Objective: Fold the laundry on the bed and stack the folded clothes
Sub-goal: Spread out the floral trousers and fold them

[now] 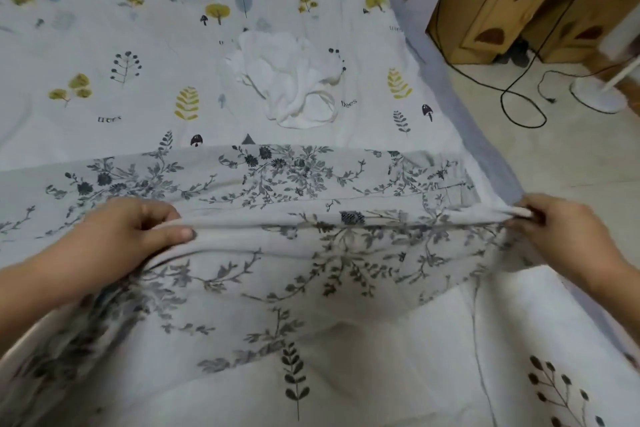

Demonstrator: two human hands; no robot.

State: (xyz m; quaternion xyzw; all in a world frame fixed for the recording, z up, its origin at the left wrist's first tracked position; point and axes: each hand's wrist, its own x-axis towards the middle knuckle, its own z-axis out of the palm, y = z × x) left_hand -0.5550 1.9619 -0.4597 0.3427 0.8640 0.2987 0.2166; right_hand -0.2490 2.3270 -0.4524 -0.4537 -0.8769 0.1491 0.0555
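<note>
Grey floral sheet (311,253) lay at 6 o'clock on bed (104,45), fold edge pinched by left hand (131,229) and right hand (561,225). Mid-fold; next likely carry edge over evenly.

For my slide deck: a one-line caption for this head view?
Both hands, left hand and right hand, pinch a floral cloth along its fold on the bed.

A wooden cabinet (540,7) stands right of the bed; a black cable (519,104) loops beside a white fan base (599,95).
</note>
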